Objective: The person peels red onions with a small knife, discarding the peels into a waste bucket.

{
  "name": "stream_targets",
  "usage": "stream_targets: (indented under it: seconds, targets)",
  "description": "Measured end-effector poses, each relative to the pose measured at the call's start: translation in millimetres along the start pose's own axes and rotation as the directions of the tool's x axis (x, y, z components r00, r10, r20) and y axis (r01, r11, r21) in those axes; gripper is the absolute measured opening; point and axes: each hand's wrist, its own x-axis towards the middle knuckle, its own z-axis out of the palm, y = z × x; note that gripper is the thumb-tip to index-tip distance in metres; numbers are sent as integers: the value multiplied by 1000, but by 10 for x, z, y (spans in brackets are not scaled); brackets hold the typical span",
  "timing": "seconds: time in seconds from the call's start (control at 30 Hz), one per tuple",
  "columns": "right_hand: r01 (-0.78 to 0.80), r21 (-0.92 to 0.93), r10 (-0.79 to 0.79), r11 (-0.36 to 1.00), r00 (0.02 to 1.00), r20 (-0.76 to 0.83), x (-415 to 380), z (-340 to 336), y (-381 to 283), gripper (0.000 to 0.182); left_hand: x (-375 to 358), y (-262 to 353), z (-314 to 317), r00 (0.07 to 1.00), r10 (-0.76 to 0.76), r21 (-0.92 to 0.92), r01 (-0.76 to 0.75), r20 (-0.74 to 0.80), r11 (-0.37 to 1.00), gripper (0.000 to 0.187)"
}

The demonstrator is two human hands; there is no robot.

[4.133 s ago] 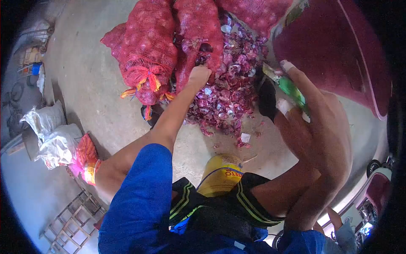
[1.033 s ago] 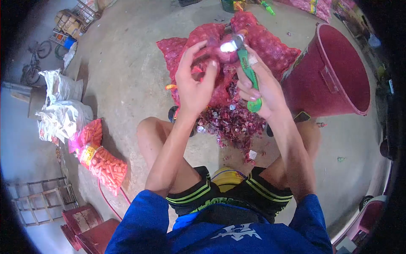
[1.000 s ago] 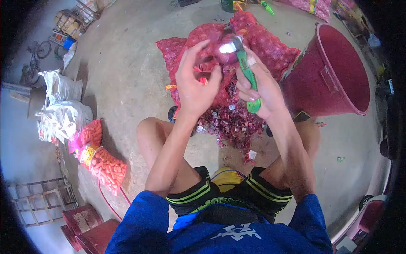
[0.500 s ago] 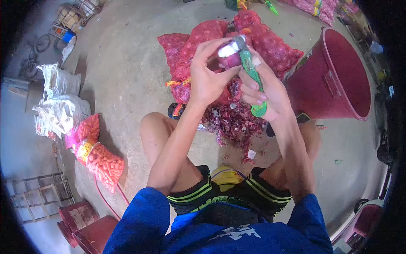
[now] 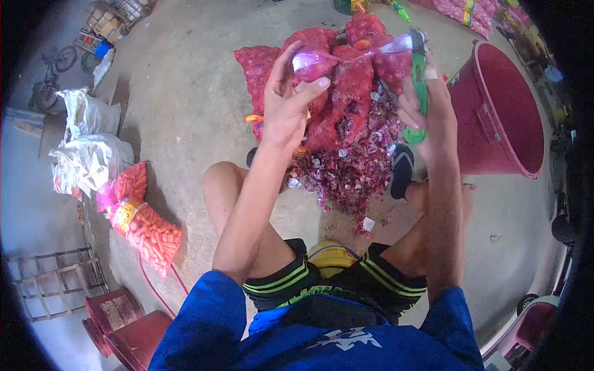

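Observation:
My left hand (image 5: 289, 105) is closed on a red onion (image 5: 312, 67), with thumb and fingers around it. In my right hand (image 5: 430, 102) is a green-handled knife (image 5: 419, 93), held upright, its top end bright and blurred. A thin strip of onion skin (image 5: 371, 53) seems to stretch from the onion across to the knife's top. Both hands are raised above red mesh sacks of onions (image 5: 346, 99). Under them, a heap of onion skins (image 5: 346, 176) covers the floor between my feet.
A large dark red tub (image 5: 495, 117) leans at the right. White sacks (image 5: 93, 161) and a mesh bag of carrots (image 5: 151, 232) stand at the left. Another filled mesh sack (image 5: 464, 12) lies at the back right. Red bins (image 5: 130, 328) are at the lower left.
My hands have moved apart: the right with the knife to the right, the left with the onion slightly left. A strip of skin now spans the gap where the knife touched the onion.

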Motion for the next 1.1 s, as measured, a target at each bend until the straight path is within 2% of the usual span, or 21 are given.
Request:
stream_targets:
  seconds: [0.03, 0.07, 0.1, 0.13, 0.17, 0.23, 0.27, 0.3, 0.37, 0.43, 0.5, 0.67, 0.73, 0.83, 0.97, 1.03, 1.1]
  targets:
    - [-1, 0, 1, 1000, 1000, 0, 51, -74, 44, 45, -4, 26, -23, 1000, 0, 0, 0, -1, 1000, 76]
    - [-20, -376, 8, 927, 999, -33, 133, -208, 129, 48, -22, 50, -38, 999, -30, -52, 31, 24, 998, 74]
    - [-46, -696, 0, 716, 998, -67, 166, -215, 139, 52, -27, 64, -42, 997, -57, -104, 63, 54, 993, 72]
    - [-146, -786, 74, 601, 989, -127, 161, -218, 118, 56, -22, 72, -31, 997, -55, -107, 61, 61, 992, 72]
    - [-141, -787, 66, 601, 990, -127, 138, -209, 149, 56, -22, 82, -27, 997, -67, -137, 73, 46, 988, 71]
    - [22, -815, -111, 580, 992, -52, 70, -174, 255, 60, -33, 122, -19, 997, -75, -172, 78, 24, 982, 70]
    - [101, -791, -148, 604, 989, 13, 15, -163, 280, 62, -40, 129, -18, 996, -90, -169, 92, 20, 981, 71]
    - [98, -793, -143, 601, 990, 14, -59, -56, 257, 62, -59, 132, -7, 994, -109, -166, 110, 15, 980, 71]
    - [276, -854, -172, 441, 960, 222, -165, 200, 173, 66, -59, 117, 8, 993, -119, -193, 122, 27, 974, 70]
    - [277, -842, -132, 463, 961, 243, -161, 222, 247, 69, -71, 105, 36, 991, -127, -219, 134, 44, 966, 68]
    - [384, -815, -201, 435, 923, 328, -132, 217, 335, 71, -99, 93, 74, 991, -99, -165, 113, 87, 980, 70]
    - [472, -811, -286, 347, 876, 388, -75, 183, 391, 74, -137, 62, 131, 987, -107, -147, 124, 116, 981, 74]
    - [510, -818, -306, 267, 849, 430, -68, 145, 409, 73, -146, 39, 122, 986, -118, -154, 135, 114, 979, 74]
    - [553, -794, -332, 253, 820, 466, -55, 118, 430, 72, -151, 12, 105, 987, -125, -125, 137, 100, 983, 72]
    - [585, -782, -345, 216, 795, 500, 13, 42, 449, 68, -139, 30, 84, 988, -100, -102, 113, 121, 988, 70]
    - [225, -914, -178, 338, 969, 173, 103, -81, 422, 61, -163, 78, 51, 986, -96, -84, 108, 138, 991, 70]
    - [174, -921, -152, 349, 980, 128, 180, -325, 382, 57, -153, 116, 36, 975, -45, -50, 57, 215, 997, 70]
